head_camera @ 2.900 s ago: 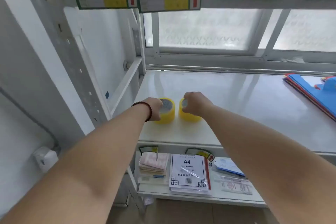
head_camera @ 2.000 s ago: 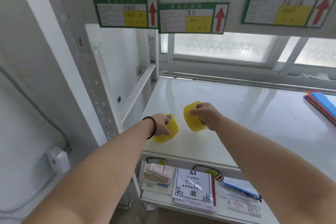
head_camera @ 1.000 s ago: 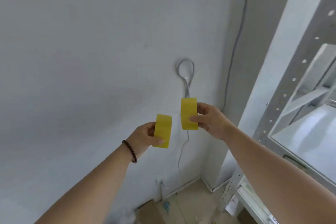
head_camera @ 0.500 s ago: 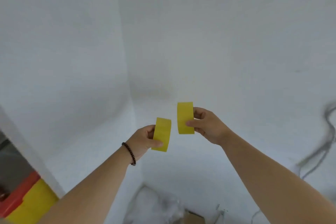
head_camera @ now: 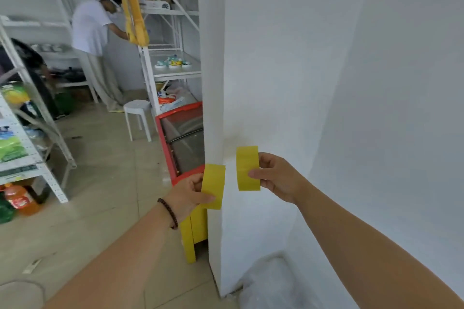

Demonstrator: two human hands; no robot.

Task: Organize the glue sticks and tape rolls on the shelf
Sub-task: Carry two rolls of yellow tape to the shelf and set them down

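Note:
I hold two yellow tape rolls edge-on in front of me. My left hand (head_camera: 187, 194), with a dark bead bracelet on the wrist, grips the left tape roll (head_camera: 213, 185). My right hand (head_camera: 278, 177) pinches the right tape roll (head_camera: 247, 168), slightly higher. Both rolls are in the air in front of a white wall corner (head_camera: 213, 83). No glue sticks are in view.
A red and yellow cabinet (head_camera: 184, 148) stands against the wall corner. A white stool (head_camera: 137, 118) and white metal shelving (head_camera: 173, 32) stand beyond it. More shelving with bottles (head_camera: 22, 158) is at the left. A person in a white shirt (head_camera: 93, 40) works at the far shelves.
Both hands lifted the tape rolls off the shelf and the view swung left, from the shelf past a bare wall to the room; the rolls stay held side by side.

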